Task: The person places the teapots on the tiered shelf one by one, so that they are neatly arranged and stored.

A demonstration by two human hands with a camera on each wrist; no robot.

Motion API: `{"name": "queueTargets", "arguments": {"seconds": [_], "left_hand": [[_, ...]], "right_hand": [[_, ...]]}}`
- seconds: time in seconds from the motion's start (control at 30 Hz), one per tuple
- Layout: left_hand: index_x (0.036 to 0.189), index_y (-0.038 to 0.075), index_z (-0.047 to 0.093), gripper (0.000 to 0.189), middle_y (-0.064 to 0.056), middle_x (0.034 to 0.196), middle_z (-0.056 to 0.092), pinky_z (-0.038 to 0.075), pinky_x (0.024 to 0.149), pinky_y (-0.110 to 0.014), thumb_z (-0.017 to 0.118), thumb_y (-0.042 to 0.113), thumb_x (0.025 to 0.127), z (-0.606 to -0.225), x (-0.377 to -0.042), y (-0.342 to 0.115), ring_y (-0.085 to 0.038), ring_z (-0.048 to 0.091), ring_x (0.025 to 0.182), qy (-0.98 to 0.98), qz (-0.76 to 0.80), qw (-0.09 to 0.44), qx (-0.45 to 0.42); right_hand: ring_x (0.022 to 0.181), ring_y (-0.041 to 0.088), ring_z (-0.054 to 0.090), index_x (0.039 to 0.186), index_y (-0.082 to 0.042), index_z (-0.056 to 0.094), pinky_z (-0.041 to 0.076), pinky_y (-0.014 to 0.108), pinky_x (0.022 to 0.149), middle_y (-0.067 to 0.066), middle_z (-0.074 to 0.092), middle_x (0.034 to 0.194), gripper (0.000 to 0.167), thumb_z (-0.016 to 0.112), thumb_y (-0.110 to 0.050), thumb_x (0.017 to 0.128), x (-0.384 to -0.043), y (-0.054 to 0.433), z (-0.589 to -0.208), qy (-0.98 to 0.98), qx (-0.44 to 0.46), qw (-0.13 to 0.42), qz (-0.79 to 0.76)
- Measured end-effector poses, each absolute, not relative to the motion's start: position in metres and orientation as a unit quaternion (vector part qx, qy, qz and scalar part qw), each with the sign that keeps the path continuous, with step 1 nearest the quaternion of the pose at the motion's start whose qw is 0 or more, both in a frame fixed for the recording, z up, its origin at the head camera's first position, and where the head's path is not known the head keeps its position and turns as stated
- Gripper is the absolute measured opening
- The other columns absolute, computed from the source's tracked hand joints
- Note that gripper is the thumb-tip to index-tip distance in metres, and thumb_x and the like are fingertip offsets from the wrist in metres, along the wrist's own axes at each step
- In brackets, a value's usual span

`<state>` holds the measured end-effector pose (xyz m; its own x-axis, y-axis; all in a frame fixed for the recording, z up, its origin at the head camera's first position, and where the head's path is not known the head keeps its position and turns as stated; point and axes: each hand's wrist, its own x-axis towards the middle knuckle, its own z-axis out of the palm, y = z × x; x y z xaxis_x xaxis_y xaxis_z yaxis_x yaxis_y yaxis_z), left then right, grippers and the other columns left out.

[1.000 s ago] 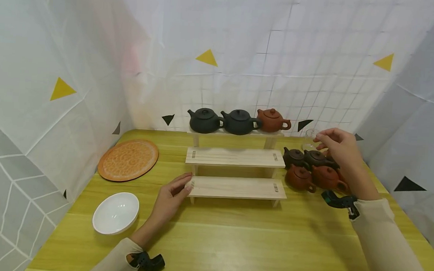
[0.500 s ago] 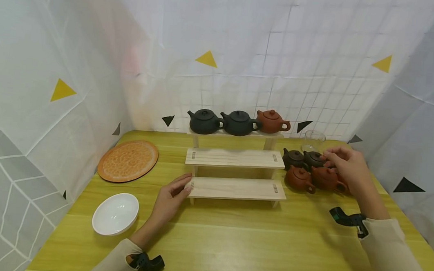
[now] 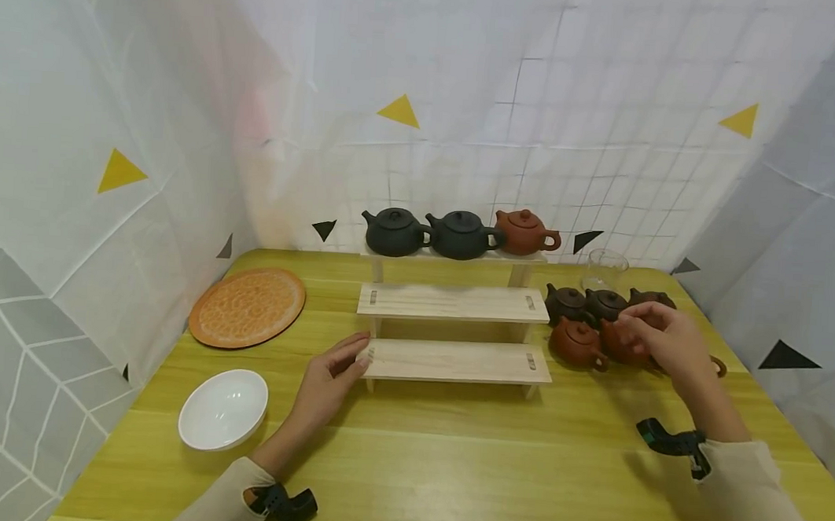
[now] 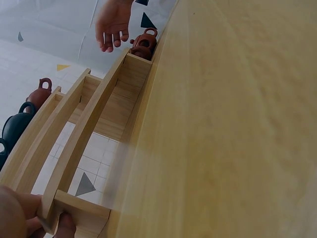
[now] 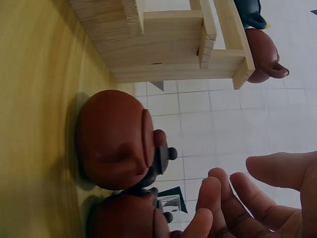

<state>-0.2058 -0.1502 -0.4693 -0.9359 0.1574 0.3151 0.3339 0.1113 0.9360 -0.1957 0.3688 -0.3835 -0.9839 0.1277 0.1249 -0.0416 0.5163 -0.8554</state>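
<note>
A three-step wooden display stand (image 3: 454,303) stands mid-table. At the left end of its lowest step, my left hand (image 3: 328,382) grips the board, thumb and fingers around the corner in the left wrist view. Two dark teapots (image 3: 394,232) and one reddish-brown teapot (image 3: 524,233) sit on the top step. My right hand (image 3: 671,343) hovers over the group to the right of the stand, fingers loosely bent and nothing between them. Beneath it are red teapots (image 3: 576,343), partly hidden by the hand, with dark brown teapots (image 3: 605,304) behind.
A clear glass cup (image 3: 604,270) stands behind the teapots at the back right. On the left are a round orange patterned mat (image 3: 247,308) and a white bowl (image 3: 223,410). White draped sheets (image 3: 312,113) enclose the table's back and sides.
My right hand has drawn back from beside the glass cup toward the front, over the red teapots, uncovering the cup and a dark teapot. My left hand stays on the stand.
</note>
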Motion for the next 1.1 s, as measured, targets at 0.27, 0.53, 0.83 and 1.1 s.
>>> {"name": "queueTargets", "arguments": {"seconds": [0.27,0.53,0.83,1.1], "left_hand": [[0.134,-0.002,0.069,0.035,-0.010,0.144,0.061,0.047,0.104,-0.032,0.072,0.007,0.100,-0.469,-0.206,-0.149,-0.024,0.053,0.135,-0.747,-0.639,0.069,-0.168],[0.134,-0.003,0.068,0.036,-0.011,0.145,0.060,0.048,0.102,-0.028,0.071,0.008,0.100,-0.471,-0.206,-0.149,-0.025,0.054,0.135,-0.745,-0.641,0.068,-0.172],[0.134,-0.003,0.068,0.035,-0.010,0.144,0.061,0.046,0.101,-0.022,0.071,0.008,0.101,-0.470,-0.206,-0.151,-0.025,0.052,0.137,-0.743,-0.643,0.073,-0.172],[0.134,-0.002,0.069,0.036,-0.011,0.144,0.061,0.048,0.103,-0.031,0.072,0.008,0.100,-0.470,-0.207,-0.151,-0.025,0.054,0.135,-0.747,-0.637,0.073,-0.175]], "right_hand": [[0.083,0.014,0.068,0.123,0.009,0.061,0.059,0.032,0.069,0.003,0.074,0.101,0.039,0.062,-0.027,0.107,-0.192,0.376,-0.402,-0.865,-0.010,0.069,0.497],[0.083,0.015,0.070,0.124,0.010,0.060,0.059,0.032,0.069,0.011,0.072,0.106,0.037,0.061,-0.024,0.108,-0.191,0.374,-0.421,-0.872,-0.005,0.060,0.486],[0.080,0.022,0.069,0.120,0.010,0.061,0.060,0.035,0.068,0.011,0.069,0.098,0.040,0.067,-0.026,0.105,-0.192,0.366,-0.428,-0.866,-0.016,0.052,0.497],[0.074,0.027,0.066,0.119,0.010,0.059,0.059,0.037,0.063,0.019,0.068,0.093,0.038,0.069,-0.023,0.104,-0.188,0.364,-0.430,-0.867,-0.007,0.059,0.494]]}}
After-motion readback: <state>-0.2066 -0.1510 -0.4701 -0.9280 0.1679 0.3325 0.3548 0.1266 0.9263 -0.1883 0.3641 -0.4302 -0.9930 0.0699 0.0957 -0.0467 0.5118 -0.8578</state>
